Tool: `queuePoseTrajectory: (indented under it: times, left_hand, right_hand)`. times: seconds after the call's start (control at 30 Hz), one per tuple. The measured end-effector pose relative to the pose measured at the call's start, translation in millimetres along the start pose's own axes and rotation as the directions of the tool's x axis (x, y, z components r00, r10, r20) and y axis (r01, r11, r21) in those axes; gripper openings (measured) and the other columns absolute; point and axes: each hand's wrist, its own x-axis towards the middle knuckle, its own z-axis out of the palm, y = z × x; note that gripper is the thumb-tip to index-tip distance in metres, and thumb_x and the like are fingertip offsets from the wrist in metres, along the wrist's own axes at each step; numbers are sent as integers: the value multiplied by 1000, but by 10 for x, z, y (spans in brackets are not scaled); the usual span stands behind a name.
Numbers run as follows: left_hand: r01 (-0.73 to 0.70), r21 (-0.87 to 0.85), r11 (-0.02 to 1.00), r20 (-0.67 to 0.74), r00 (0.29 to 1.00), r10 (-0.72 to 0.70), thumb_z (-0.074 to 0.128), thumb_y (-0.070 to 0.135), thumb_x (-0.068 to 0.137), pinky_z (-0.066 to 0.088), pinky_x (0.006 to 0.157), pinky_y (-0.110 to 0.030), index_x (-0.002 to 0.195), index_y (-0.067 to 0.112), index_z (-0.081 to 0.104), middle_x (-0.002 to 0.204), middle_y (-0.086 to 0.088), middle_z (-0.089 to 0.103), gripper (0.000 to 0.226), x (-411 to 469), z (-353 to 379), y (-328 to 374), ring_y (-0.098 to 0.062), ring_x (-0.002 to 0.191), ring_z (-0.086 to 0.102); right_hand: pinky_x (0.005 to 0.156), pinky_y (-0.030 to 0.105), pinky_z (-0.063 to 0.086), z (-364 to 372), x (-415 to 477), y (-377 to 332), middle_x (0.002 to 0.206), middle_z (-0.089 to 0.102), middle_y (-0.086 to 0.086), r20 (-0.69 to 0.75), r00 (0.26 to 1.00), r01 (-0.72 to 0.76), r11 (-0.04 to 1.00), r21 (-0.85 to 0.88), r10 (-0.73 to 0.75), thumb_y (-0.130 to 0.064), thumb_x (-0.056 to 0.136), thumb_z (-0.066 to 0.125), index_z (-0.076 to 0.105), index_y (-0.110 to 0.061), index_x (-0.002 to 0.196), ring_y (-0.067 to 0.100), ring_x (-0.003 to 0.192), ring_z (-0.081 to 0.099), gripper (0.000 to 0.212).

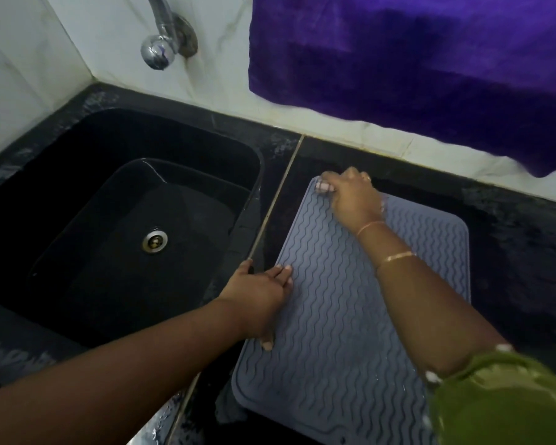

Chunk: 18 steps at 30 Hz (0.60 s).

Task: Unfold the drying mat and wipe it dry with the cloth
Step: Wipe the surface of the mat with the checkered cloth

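Observation:
The grey drying mat (341, 332), ribbed with wavy lines, lies unfolded and flat on the black counter to the right of the sink. My left hand (264, 300) rests palm down on the mat's left edge, fingers stretched out and holding nothing. My right hand (350, 197) reaches to the mat's far left corner, and its fingers curl around that corner. A pale crumpled piece, perhaps a cloth (227, 409), peeks out beside the mat's near left corner, mostly hidden.
The black sink (77, 175) with its steel drain (154, 240) fills the left side. A chrome tap (161, 43) juts from the tiled wall. A purple cloth (414, 59) hangs on the wall behind the counter.

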Motion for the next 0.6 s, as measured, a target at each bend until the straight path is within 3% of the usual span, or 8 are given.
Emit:
queuePoseTrajectory:
  times: [0.13, 0.3, 0.43, 0.6]
  left_hand:
    - [9, 9, 1000, -3, 1000, -9, 74, 38, 74, 2, 116, -55, 151, 13, 4, 160, -3, -6, 107, 5, 18, 11, -15, 146, -2]
    - [5, -18, 1000, -42, 999, -6, 78, 38, 69, 4, 116, -56, 151, 13, 11, 160, -3, 5, 109, 2, 9, 31, -15, 146, 6]
    - [19, 5, 1000, 4, 1000, -19, 77, 35, 71, 3, 116, -56, 151, 9, 5, 160, -7, -4, 111, 17, -11, 54, -18, 147, 0]
    - [21, 9, 1000, 28, 999, -21, 76, 34, 74, 1, 117, -54, 151, 11, 2, 160, -6, -6, 109, 17, -25, 51, -17, 147, -2]
  right_hand:
    - [87, 43, 43, -33, -838, -390, 113, 52, 6, 24, 998, 66, 998, 6, -66, -10, 81, 54, 51, -33, 127, 28, 108, 47, 51]
    - [68, 45, 50, -6, -1526, -660, 88, 61, 8, -29, 997, 71, 997, 35, -70, -6, 58, 73, 64, -28, 108, 30, 82, 59, 55]
    - [67, 41, 46, -9, -1160, -449, 93, 55, 8, -37, 988, 149, 989, 4, -148, -10, 73, 62, 58, -27, 116, 28, 86, 53, 46]
    - [81, 44, 43, 46, -255, -42, 109, 53, 14, -45, 996, 68, 992, -110, -73, -7, 82, 52, 50, -26, 126, 35, 102, 48, 49]
